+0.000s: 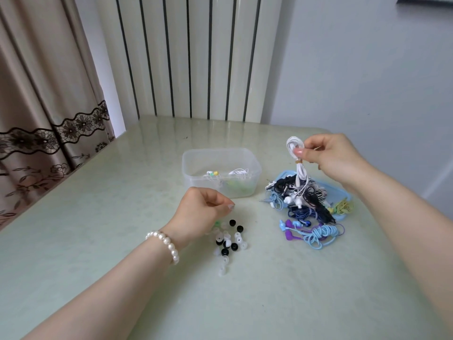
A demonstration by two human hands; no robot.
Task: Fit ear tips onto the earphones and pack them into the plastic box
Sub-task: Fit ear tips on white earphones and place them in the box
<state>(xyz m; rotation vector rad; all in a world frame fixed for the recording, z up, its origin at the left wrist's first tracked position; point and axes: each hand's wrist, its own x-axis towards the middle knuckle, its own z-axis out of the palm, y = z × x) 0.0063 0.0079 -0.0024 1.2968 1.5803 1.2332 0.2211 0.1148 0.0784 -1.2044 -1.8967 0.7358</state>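
The right hand [335,158] holds a coiled pair of white earphones [297,168] by the top of the coil, pinched between thumb and fingers, so that the two white earbuds [295,200] hang free below. This high grip probably serves to pull the pair clear of the tangled pile of earphones [308,204] which lies on a blue lid [343,192] at the right of the worktop [122,241]. The hanging buds are just above the pile, perhaps touching it (this is hard to tell).

The left hand [203,212], with a pearl bracelet [165,244] on the wrist, hovers over the scattered ear tips [230,241], black and translucent ones. Its fingers are curled together with the fingertips closed; whether a tip is pinched between them cannot be seen. The tips lie near the person, likely so that each one is easy to pick.

The clear plastic box [221,171] stands open between the two hands, a little farther away, and already contains a few earphones, so packing needs only a short reach. The white pair has no tips fitted yet, as far as it shows.
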